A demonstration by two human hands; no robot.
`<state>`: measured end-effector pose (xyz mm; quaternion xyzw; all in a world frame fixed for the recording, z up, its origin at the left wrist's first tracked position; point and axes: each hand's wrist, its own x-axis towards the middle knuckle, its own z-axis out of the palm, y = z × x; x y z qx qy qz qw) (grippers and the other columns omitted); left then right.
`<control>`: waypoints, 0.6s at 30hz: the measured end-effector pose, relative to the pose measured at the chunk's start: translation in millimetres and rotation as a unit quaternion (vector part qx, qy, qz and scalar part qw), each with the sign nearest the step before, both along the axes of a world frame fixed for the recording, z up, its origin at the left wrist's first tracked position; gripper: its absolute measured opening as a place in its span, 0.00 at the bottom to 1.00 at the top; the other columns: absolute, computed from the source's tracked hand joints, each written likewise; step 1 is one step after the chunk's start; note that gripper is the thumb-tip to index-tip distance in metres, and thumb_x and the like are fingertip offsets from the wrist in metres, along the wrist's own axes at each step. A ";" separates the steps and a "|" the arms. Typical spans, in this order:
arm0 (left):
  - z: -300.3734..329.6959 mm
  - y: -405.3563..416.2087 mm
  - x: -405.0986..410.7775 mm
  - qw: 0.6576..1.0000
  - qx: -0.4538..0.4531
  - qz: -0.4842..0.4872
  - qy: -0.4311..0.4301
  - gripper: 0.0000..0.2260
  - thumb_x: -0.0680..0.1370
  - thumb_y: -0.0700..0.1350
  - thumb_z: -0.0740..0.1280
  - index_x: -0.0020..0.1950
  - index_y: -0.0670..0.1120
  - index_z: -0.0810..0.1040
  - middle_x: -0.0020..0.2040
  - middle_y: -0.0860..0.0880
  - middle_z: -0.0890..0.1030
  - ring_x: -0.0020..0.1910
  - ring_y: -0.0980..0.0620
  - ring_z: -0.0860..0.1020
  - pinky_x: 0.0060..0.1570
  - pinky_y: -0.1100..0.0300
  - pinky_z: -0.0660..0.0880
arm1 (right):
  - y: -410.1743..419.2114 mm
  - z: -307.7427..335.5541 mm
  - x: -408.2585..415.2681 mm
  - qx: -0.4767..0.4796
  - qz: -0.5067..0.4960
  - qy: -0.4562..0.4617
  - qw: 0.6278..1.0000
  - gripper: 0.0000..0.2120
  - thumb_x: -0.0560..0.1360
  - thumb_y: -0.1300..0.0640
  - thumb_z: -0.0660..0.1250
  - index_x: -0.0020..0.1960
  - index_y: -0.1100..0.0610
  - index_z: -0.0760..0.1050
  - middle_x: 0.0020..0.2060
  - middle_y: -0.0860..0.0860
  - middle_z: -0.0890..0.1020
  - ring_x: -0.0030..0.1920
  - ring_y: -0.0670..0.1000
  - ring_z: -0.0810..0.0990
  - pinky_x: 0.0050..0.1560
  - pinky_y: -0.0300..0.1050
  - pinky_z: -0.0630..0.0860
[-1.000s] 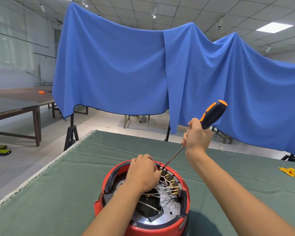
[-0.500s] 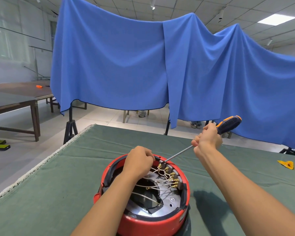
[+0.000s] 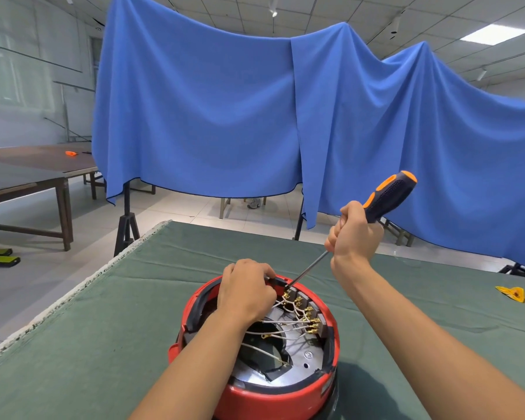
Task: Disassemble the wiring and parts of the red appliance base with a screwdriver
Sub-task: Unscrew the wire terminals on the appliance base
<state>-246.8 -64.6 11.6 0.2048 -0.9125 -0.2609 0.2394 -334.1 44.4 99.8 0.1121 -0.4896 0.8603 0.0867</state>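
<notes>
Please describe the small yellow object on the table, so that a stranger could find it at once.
Start at the green-covered table with the red appliance base near its front. Look to the far right edge: the yellow object lies flat there, alone, small and crumpled, marked with orange.

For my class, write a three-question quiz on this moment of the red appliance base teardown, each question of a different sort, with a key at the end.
1. True or false: the right hand grips the screwdriver by its handle.
2. Where does the screwdriver tip sit? A) at the far rim of the red appliance base, by the brass terminals; B) on the green cloth; C) against the blue curtain.
3. Fill in: the left hand rests on the base's far ____, its fingers curled over the edge.

Key: 1 true; 2 A; 3 rim.
</notes>
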 end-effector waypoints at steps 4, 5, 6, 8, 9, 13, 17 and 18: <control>-1.1 -4.2 2.3 1.000 0.002 -0.021 -0.016 0.21 0.69 0.39 0.61 0.59 0.54 0.80 0.59 0.53 0.80 0.62 0.48 0.72 0.65 0.54 0.67 | -0.4 0.9 1.9 0.011 0.001 0.016 1.000 0.15 0.70 0.63 0.61 0.28 0.56 0.60 0.18 0.47 0.60 0.18 0.47 0.57 0.21 0.35 0.57; -2.0 -5.2 1.9 0.999 0.003 -0.027 -0.022 0.21 0.70 0.39 0.61 0.60 0.55 0.79 0.60 0.54 0.79 0.63 0.48 0.72 0.65 0.53 0.67 | -0.1 1.2 2.4 0.013 0.001 0.020 1.000 0.15 0.69 0.63 0.61 0.28 0.56 0.60 0.18 0.47 0.60 0.18 0.47 0.57 0.21 0.35 0.57; -2.9 -6.0 1.4 0.999 0.000 -0.028 -0.024 0.21 0.72 0.40 0.60 0.61 0.55 0.79 0.61 0.54 0.79 0.63 0.48 0.72 0.66 0.52 0.67 | 0.2 1.3 2.9 0.015 0.002 0.022 1.000 0.15 0.69 0.63 0.61 0.27 0.55 0.60 0.18 0.47 0.60 0.18 0.47 0.57 0.21 0.34 0.57; -4.1 -6.5 -0.2 0.999 -0.009 -0.027 -0.023 0.19 0.75 0.41 0.60 0.61 0.56 0.79 0.62 0.54 0.78 0.63 0.49 0.71 0.66 0.52 0.66 | 1.1 1.8 3.4 0.015 0.002 0.024 1.000 0.16 0.69 0.63 0.61 0.27 0.55 0.60 0.18 0.47 0.60 0.18 0.47 0.57 0.21 0.34 0.57; -4.3 -6.7 -0.9 0.999 -0.012 -0.026 -0.021 0.18 0.76 0.42 0.60 0.62 0.56 0.78 0.62 0.54 0.78 0.63 0.49 0.71 0.66 0.52 0.66 | 1.6 2.0 3.4 0.015 0.001 0.024 1.000 0.16 0.69 0.63 0.61 0.27 0.55 0.60 0.18 0.47 0.60 0.18 0.47 0.57 0.21 0.34 0.57; -6.2 -8.9 -3.2 0.999 -0.010 -0.024 -0.024 0.18 0.76 0.42 0.59 0.62 0.57 0.78 0.62 0.53 0.78 0.63 0.49 0.71 0.66 0.53 0.65 | 3.7 3.0 2.8 0.017 -0.003 0.022 1.000 0.15 0.70 0.62 0.61 0.27 0.55 0.60 0.19 0.47 0.61 0.18 0.47 0.57 0.20 0.35 0.58; -7.5 -9.7 -4.1 1.000 -0.007 -0.021 -0.022 0.18 0.76 0.42 0.59 0.62 0.57 0.78 0.62 0.53 0.78 0.63 0.48 0.70 0.65 0.54 0.64 | 3.9 2.4 4.2 0.013 -0.006 0.016 1.000 0.16 0.70 0.63 0.61 0.27 0.55 0.60 0.18 0.47 0.60 0.18 0.47 0.57 0.21 0.34 0.57; -7.9 -9.7 -4.0 0.999 -0.010 -0.022 -0.020 0.18 0.77 0.42 0.59 0.62 0.57 0.78 0.62 0.53 0.78 0.63 0.48 0.70 0.65 0.54 0.64 | 3.8 2.3 4.6 0.010 -0.007 0.015 1.000 0.16 0.70 0.63 0.61 0.27 0.55 0.59 0.19 0.47 0.60 0.18 0.47 0.57 0.21 0.34 0.57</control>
